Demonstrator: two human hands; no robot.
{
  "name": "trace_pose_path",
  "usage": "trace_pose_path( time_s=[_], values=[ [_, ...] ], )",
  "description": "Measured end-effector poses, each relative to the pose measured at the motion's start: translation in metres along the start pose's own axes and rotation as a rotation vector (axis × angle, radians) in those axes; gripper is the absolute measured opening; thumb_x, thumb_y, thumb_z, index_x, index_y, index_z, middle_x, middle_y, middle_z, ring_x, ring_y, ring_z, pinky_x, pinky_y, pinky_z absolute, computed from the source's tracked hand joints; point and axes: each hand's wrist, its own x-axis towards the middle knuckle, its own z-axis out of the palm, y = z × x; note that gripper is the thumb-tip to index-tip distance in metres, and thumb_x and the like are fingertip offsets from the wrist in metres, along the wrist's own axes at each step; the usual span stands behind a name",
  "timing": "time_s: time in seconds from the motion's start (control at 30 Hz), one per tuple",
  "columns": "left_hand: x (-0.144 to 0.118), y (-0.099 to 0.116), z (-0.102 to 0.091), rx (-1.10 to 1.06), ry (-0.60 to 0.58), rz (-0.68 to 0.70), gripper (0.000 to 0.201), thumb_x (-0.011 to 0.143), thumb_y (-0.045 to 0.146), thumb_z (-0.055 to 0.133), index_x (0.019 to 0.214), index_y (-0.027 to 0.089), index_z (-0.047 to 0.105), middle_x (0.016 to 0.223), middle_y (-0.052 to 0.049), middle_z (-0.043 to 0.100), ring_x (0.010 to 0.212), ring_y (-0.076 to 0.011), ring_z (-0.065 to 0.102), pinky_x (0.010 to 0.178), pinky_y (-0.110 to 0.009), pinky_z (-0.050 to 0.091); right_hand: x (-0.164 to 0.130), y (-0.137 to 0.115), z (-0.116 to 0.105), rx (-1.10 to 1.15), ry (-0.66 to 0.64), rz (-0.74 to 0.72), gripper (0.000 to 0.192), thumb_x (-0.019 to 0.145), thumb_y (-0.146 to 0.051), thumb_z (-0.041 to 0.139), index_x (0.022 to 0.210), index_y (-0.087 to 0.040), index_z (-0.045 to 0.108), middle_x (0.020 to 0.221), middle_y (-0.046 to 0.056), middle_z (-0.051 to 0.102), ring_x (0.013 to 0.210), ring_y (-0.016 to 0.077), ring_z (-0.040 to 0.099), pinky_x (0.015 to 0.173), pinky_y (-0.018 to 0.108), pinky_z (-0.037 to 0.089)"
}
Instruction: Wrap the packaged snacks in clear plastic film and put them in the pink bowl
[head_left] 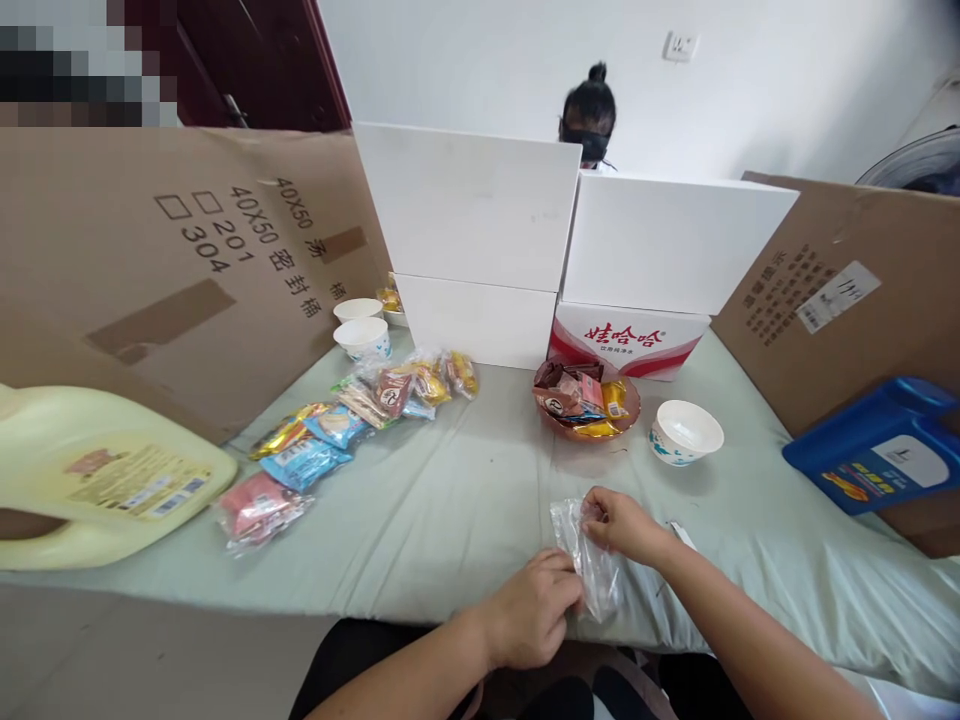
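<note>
A clear plastic bag (598, 580) lies at the table's front edge, between my hands. My left hand (532, 605) is curled against the bag's left side, its fingertips closed on the plastic. With bent fingers, my right hand (622, 522) pinches the bag's upper part. Beyond my hands stands an amber glass bowl (628, 410) filled with wrapped snacks (574, 392). Right of it sits a white paper bowl (686, 430) with a blue pattern. A thin white-handled item (682, 536) lies partly hidden behind my right forearm.
Clear bags of wrapped snacks (394, 390) run along the left, near two paper bowls (364, 338). White boxes (480, 210) and cardboard panels (292, 270) wall the table. A yellow jug (150, 470) stands left, a blue bottle (877, 445) right. A person (590, 115) is behind the boxes.
</note>
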Motion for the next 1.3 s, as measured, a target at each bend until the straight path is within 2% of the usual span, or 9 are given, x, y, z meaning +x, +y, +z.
trace_pose_path(
  time_s=[0.17, 0.27, 0.53, 0.7, 0.83, 0.97, 1.07, 1.17, 1.3],
  values=[
    [0.0, 0.006, -0.009, 0.033, 0.329, -0.18, 0.016, 0.084, 0.012, 0.04, 0.092, 0.019, 0.051, 0.08, -0.004, 0.059, 0.072, -0.0176, 0.054, 0.069, -0.03, 0.047, 0.004, 0.001, 0.001, 0.038, 0.026, 0.001, 0.013, 0.075, -0.013, 0.055, 0.084, -0.02, 0.05, 0.063, -0.006, 0.056, 0.046, 0.0086, 0.052, 0.042, 0.019, 0.036],
    [0.003, 0.007, -0.01, 0.141, 0.384, -0.158, 0.018, 0.089, 0.019, 0.041, 0.103, 0.018, 0.054, 0.093, -0.008, 0.06, 0.079, -0.019, 0.056, 0.072, -0.032, 0.048, 0.006, 0.001, 0.002, 0.053, 0.044, -0.014, 0.013, 0.075, -0.015, 0.056, 0.086, -0.021, 0.052, 0.064, -0.006, 0.058, 0.049, 0.0091, 0.053, 0.046, 0.02, 0.039],
    [0.014, -0.011, 0.008, 0.388, 0.136, -0.124, 0.026, 0.086, 0.031, 0.061, 0.109, 0.02, 0.06, 0.122, -0.008, 0.06, 0.123, -0.0277, 0.048, 0.101, -0.045, 0.037, 0.005, 0.002, 0.002, 0.108, 0.019, 0.029, 0.014, 0.079, -0.025, 0.058, 0.09, -0.02, 0.052, 0.067, -0.004, 0.058, 0.053, 0.0109, 0.057, 0.044, 0.02, 0.039],
    [0.015, -0.011, 0.005, 0.371, 0.01, -0.219, 0.038, 0.087, 0.035, 0.06, 0.123, 0.022, 0.055, 0.136, -0.009, 0.052, 0.129, -0.0279, 0.043, 0.103, -0.047, 0.033, -0.028, 0.017, 0.005, 0.188, -0.092, 0.052, 0.033, 0.084, -0.042, 0.056, 0.109, -0.021, 0.047, 0.07, -0.005, 0.057, 0.053, 0.0109, 0.059, 0.042, 0.019, 0.039],
    [0.016, -0.007, 0.002, 0.377, -0.057, -0.228, 0.047, 0.091, 0.035, 0.052, 0.136, 0.026, 0.045, 0.148, -0.006, 0.042, 0.134, -0.0284, 0.036, 0.105, -0.049, 0.03, -0.066, 0.032, 0.011, 0.177, -0.155, -0.024, 0.042, 0.081, -0.034, 0.061, 0.118, -0.021, 0.046, 0.066, -0.007, 0.055, 0.056, 0.0106, 0.056, 0.053, 0.022, 0.044],
    [0.017, -0.006, 0.001, 0.382, -0.113, -0.248, 0.048, 0.093, 0.038, 0.049, 0.139, 0.028, 0.043, 0.15, -0.006, 0.038, 0.136, -0.0287, 0.034, 0.106, -0.051, 0.029, -0.093, 0.029, 0.015, -0.228, 0.096, -0.093, 0.042, 0.084, -0.03, 0.058, 0.123, -0.02, 0.049, 0.091, 0.005, 0.065, 0.081, 0.0194, 0.064, 0.074, 0.034, 0.051],
    [0.016, -0.008, 0.001, 0.383, -0.142, -0.242, 0.051, 0.093, 0.042, 0.047, 0.142, 0.03, 0.039, 0.153, -0.004, 0.034, 0.139, -0.0294, 0.029, 0.108, -0.053, 0.026, -0.097, 0.023, 0.027, -0.631, 0.368, -0.396, 0.047, 0.089, -0.038, 0.053, 0.131, -0.018, 0.049, 0.126, 0.015, 0.057, 0.121, 0.0295, 0.05, 0.101, 0.047, 0.039],
    [0.015, -0.012, 0.001, 0.395, -0.137, -0.219, 0.062, 0.093, 0.047, 0.045, 0.148, 0.025, 0.027, 0.153, -0.006, 0.033, 0.143, -0.0279, 0.02, 0.114, -0.055, 0.015, -0.093, 0.028, 0.049, -0.878, 0.365, -0.65, 0.073, 0.086, -0.047, 0.056, 0.145, -0.011, 0.032, 0.145, 0.017, 0.042, 0.139, 0.0304, 0.029, 0.111, 0.048, 0.027],
    [0.015, -0.013, -0.002, 0.405, -0.121, -0.185, 0.067, 0.091, 0.049, 0.046, 0.148, 0.02, 0.027, 0.153, -0.009, 0.033, 0.144, -0.027, 0.019, 0.116, -0.057, 0.005, -0.099, 0.043, 0.075, -1.0, 0.416, -0.591, 0.074, 0.083, -0.035, 0.058, 0.146, -0.009, 0.031, 0.15, 0.016, 0.036, 0.14, 0.031, 0.026, 0.112, 0.048, 0.022]
  ],
)
